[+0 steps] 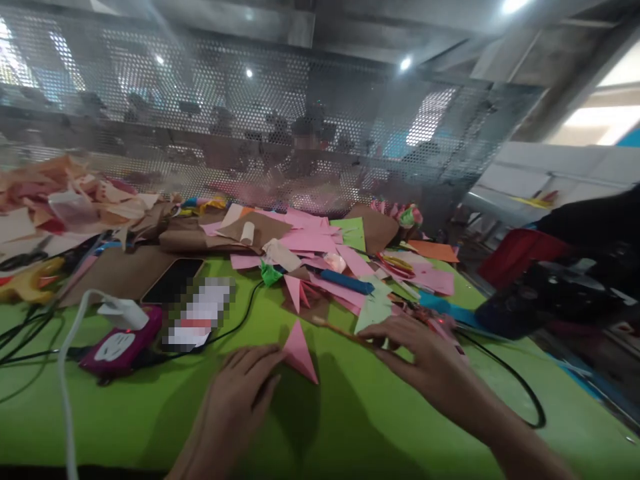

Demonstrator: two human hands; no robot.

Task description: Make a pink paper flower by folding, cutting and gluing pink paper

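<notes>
While hands hold pink paper and stick, a phone appears blurred.

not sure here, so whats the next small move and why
Probably ease the thin brown stick over to the folded pink paper: the left hand touches the paper, the right hand holds the stick, and its pale tip is near but apart.

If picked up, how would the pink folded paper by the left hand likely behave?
Being paper, the pink folded piece is probably light for its size. Its folds likely give it some stiffness, though its narrow tips look apt to bend if pressed.
</notes>
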